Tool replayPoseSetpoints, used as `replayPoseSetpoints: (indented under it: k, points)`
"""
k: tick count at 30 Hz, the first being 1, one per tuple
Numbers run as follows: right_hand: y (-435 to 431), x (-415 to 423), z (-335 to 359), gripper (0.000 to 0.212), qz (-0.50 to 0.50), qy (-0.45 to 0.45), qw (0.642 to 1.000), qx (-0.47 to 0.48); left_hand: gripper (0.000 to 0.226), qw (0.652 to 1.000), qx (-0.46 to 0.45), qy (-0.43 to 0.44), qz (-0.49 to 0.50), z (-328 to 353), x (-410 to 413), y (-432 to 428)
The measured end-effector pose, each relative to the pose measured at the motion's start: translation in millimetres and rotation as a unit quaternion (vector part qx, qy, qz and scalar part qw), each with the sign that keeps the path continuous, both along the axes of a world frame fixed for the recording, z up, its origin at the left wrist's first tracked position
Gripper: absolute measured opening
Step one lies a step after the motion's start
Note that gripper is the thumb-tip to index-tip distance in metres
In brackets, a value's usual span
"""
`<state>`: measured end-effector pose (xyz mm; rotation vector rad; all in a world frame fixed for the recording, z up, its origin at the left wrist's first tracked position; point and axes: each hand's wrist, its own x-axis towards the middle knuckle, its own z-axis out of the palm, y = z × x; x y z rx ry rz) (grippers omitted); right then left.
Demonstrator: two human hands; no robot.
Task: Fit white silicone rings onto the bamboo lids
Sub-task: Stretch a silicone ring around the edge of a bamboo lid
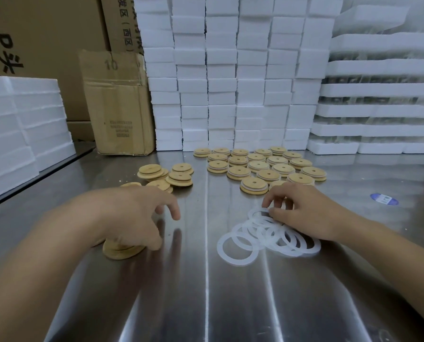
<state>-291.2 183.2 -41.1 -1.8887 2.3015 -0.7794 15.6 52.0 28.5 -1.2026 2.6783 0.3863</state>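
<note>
Several white silicone rings [267,236] lie overlapped on the steel table [206,292], right of centre. My right hand [302,213] pinches the top ring [260,212] at the far end of that pile. My left hand [137,215] hovers above a bamboo lid [122,250] that lies under its palm, fingers loosely curled, thumb beside the lid; whether it holds the lid I cannot tell. A loose heap of bare bamboo lids [166,175] lies beyond the left hand. Several lids with white rings fitted [262,165] sit in rows at the back right.
Stacks of white foam blocks [230,82] wall the back of the table. A cardboard box [118,102] stands at the back left, with more foam slabs [21,134] on the left. A blue sticker [384,199] lies on the table at right.
</note>
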Motion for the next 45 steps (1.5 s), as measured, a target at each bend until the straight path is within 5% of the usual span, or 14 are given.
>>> replayPoseSetpoints:
  k: [13,18,25,30,34,39,45]
  points:
    - [-0.4,-0.5,-2.7,0.015,-0.002,-0.092,0.996,-0.008,0.055,0.999,-0.023,0.01,-0.023,-4.9,10.0,-11.8]
    - [1.9,0.6,-2.2,0.014,-0.005,-0.097,0.995,-0.011,0.047,0.973,-0.06,0.213,-0.069,-17.0,-11.5,-9.6]
    - [2.7,1.2,-0.7,0.014,-0.015,-0.115,0.993,-0.03,0.039,0.993,-0.044,0.11,-0.025,-26.2,-4.9,-21.5]
    - [2.7,2.6,-1.4,0.014,-0.012,-0.126,0.991,-0.036,0.048,0.948,-0.058,0.299,-0.092,-38.4,-26.2,-12.0]
    - [2.4,3.1,-2.0,0.015,-0.011,-0.141,0.989,-0.049,0.077,0.973,-0.064,0.206,-0.082,-55.5,-35.8,-9.5]
    - [1.5,9.7,-1.9,0.013,0.007,-0.149,0.985,-0.085,0.067,0.967,-0.127,0.205,-0.079,-69.6,-47.9,-6.9]
    - [-0.8,21.5,-2.3,0.017,0.018,-0.08,0.994,-0.075,0.056,0.947,-0.036,0.317,-0.042,-77.2,-63.0,-6.3]
